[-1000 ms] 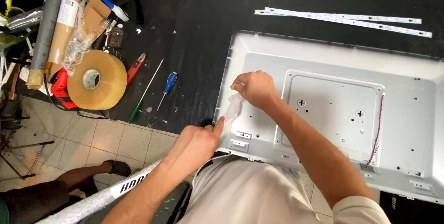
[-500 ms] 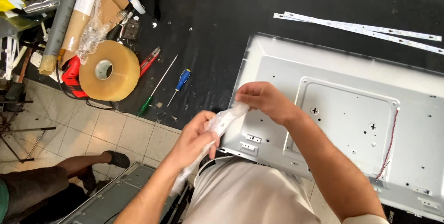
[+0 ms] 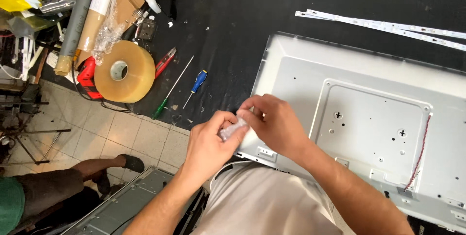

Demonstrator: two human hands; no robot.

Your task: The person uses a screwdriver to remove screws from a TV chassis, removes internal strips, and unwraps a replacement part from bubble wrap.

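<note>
Both my hands meet at the near left corner of a large grey metal back panel (image 3: 374, 118) lying flat on the black table. My left hand (image 3: 211, 142) and my right hand (image 3: 272, 121) pinch a small crumpled wad of clear film (image 3: 233, 129) between their fingers, just off the panel's edge. A thin red wire (image 3: 420, 152) runs down the panel's right side.
A big roll of tan packing tape (image 3: 124, 71), a blue-handled screwdriver (image 3: 195, 87), a green-handled screwdriver (image 3: 172, 89) and red cutters (image 3: 166, 61) lie left on the table. Two white LED strips (image 3: 388, 25) lie at the back. Another person's leg (image 3: 82, 172) and a grey frame (image 3: 126, 203) are on the tiled floor.
A long strip of clear film stretched between my hands a second ago; it is now gathered into a small wad. My left hand has risen to meet my right at the panel's corner.
</note>
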